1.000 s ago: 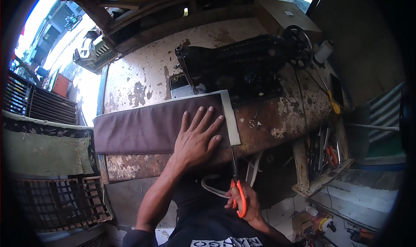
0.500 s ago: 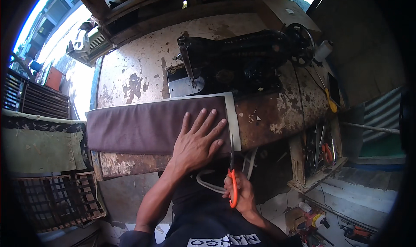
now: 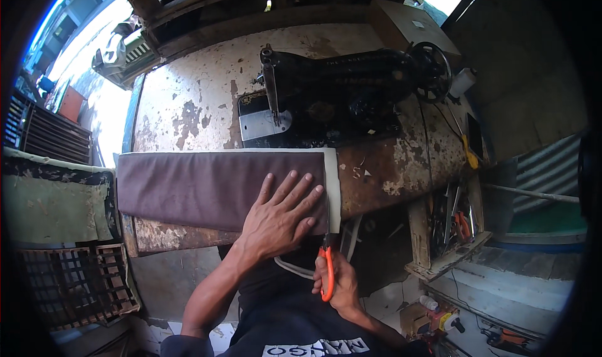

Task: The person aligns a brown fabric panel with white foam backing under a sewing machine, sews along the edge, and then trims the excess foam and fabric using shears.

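Across the front of the table lies a long piece of dark maroon-brown fabric over a white backing sheet, which shows as a strip along the right end and a thin line along the far edge. My left hand presses flat on the fabric near its right end, fingers spread. In my right hand is a pair of scissors with orange handles, fingers wrapped round them. Their blades point away from me, along the line where brown meets white; whether the blades are apart is hard to make out.
A black sewing machine with a handwheel stands just behind the fabric. The worn wooden table has peeling paint. At its right lies a yellow-handled screwdriver. Tools hang in a wooden rack at the right, and a green padded panel is at the left.
The scissors have moved in to the brown fabric's right edge, their blades further along it from the near side. My left hand stays flat on the fabric. The whole view has shifted slightly.
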